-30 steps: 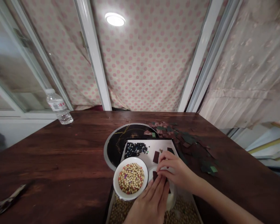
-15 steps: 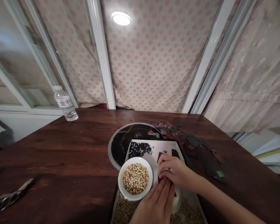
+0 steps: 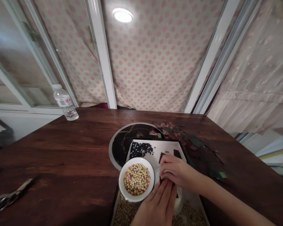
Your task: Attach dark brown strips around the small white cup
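My left hand comes in from the bottom. Its fingers lie close together, pressed on a small dark flat piece, cloth or paper, over a white container. My right hand reaches in from the right and meets the left fingertips. Its thumb and fingers are curled together at that same dark piece, which they mostly hide. Left of both hands stands a white bowl full of pale beads with a few red and purple ones. More dark square pieces lie just beyond my right hand.
A white-bottomed tray with a black rim holds black beads and loose pale beads. Behind it lies a round black plate with yellow thread. Dark scraps cover the right. A water bottle and scissors stand and lie left.
A small reddish bead seen at my right fingers no longer shows. The right fingers have shifted slightly; the left hand stays nearly still. The view has tilted a little.
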`<state>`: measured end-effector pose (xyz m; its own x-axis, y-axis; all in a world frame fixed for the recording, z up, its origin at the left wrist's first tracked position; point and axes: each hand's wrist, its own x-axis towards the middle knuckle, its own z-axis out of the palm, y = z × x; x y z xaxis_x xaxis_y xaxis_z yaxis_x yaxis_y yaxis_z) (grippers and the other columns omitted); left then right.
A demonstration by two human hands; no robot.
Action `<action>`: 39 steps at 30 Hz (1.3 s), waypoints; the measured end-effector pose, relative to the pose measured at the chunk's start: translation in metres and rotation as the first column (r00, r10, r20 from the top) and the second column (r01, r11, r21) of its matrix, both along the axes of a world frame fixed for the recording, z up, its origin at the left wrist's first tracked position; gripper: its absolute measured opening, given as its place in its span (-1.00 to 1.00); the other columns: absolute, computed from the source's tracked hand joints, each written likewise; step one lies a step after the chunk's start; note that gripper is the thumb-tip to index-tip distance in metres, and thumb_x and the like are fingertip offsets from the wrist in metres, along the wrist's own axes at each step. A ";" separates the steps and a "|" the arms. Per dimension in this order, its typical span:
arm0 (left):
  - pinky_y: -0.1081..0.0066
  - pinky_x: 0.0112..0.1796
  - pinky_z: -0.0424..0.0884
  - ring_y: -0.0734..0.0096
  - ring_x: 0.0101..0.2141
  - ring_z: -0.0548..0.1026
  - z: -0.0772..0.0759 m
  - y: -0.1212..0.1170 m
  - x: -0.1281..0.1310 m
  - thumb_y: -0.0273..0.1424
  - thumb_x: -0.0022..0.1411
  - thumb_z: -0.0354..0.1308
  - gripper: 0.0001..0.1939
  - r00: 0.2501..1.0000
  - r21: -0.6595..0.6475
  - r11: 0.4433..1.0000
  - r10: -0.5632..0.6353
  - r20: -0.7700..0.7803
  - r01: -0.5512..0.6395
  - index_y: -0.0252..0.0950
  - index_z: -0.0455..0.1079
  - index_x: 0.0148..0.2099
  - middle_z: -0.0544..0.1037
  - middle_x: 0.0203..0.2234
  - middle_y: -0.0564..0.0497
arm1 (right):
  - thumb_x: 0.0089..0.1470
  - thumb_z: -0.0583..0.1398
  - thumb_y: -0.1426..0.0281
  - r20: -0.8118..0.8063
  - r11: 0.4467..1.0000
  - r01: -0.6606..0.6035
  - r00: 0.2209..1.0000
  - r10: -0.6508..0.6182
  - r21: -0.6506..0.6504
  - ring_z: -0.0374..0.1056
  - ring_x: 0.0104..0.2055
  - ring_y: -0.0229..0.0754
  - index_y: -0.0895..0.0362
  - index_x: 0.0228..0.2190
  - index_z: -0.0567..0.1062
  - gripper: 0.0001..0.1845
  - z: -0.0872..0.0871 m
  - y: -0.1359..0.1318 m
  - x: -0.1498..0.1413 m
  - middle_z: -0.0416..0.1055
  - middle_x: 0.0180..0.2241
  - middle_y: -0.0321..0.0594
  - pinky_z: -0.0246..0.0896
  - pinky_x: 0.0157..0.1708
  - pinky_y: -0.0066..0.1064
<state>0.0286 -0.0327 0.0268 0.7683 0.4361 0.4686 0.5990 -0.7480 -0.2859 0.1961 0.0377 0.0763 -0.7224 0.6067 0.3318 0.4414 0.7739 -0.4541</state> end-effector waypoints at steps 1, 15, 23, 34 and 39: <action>0.38 -0.01 0.23 0.29 0.00 0.36 0.000 0.000 0.000 -0.43 0.29 -0.11 -0.57 1.000 -0.009 1.000 0.002 -0.009 -0.002 -0.47 0.16 0.16 0.42 0.03 -0.14 | 0.08 0.13 0.57 0.036 1.000 -0.010 0.999 0.010 0.015 0.22 -0.27 -0.20 0.15 -0.45 0.44 -0.86 0.002 -0.001 -0.001 0.29 -0.38 -0.24 0.20 -0.18 -0.34; 0.39 -0.04 0.26 0.29 -0.03 0.41 0.006 0.000 0.001 -0.44 0.32 -0.17 -0.63 1.000 -0.006 1.000 0.002 0.019 -0.002 -0.45 0.24 0.10 0.47 -0.03 -0.11 | -0.05 0.12 0.67 0.359 0.985 -0.084 0.933 0.025 0.151 0.19 -0.28 -0.16 0.17 -0.43 0.35 -0.82 0.010 -0.001 -0.011 0.30 -0.37 -0.20 0.23 -0.24 -0.37; 0.35 -0.01 0.24 0.23 0.02 0.35 -0.001 0.000 -0.001 -0.46 0.26 -0.09 -0.55 0.999 -0.039 0.999 0.004 -0.044 -0.005 -0.49 0.13 0.18 0.39 0.05 -0.18 | -0.06 0.11 0.70 0.326 0.992 -0.052 0.945 0.011 0.118 0.19 -0.27 -0.17 0.17 -0.41 0.34 -0.79 0.006 0.000 -0.008 0.29 -0.36 -0.20 0.24 -0.25 -0.38; 0.33 -0.02 0.24 0.19 0.05 0.31 0.007 -0.001 0.000 -0.43 0.29 -0.12 -0.58 0.998 -0.048 0.999 0.007 -0.067 -0.011 -0.47 0.17 0.16 0.37 0.07 -0.17 | 0.02 0.09 0.67 0.249 0.999 0.033 0.968 -0.039 0.029 0.22 -0.26 -0.20 0.17 -0.44 0.36 -0.82 0.008 -0.001 0.006 0.29 -0.36 -0.21 0.23 -0.24 -0.40; 0.35 -0.03 0.25 0.21 0.04 0.33 0.007 -0.001 0.000 -0.44 0.29 -0.12 -0.60 1.000 -0.014 1.000 -0.001 -0.031 0.001 -0.46 0.20 0.14 0.39 0.05 -0.16 | 0.03 0.08 0.67 0.245 0.999 0.035 0.969 -0.037 0.011 0.22 -0.26 -0.20 0.17 -0.44 0.36 -0.81 0.009 -0.002 0.007 0.30 -0.36 -0.21 0.22 -0.22 -0.38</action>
<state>0.0282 -0.0334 0.0340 0.7829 0.4416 0.4383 0.5892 -0.7526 -0.2940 0.2027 0.0360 0.0852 -0.7601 0.6320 0.1512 0.5661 0.7583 -0.3233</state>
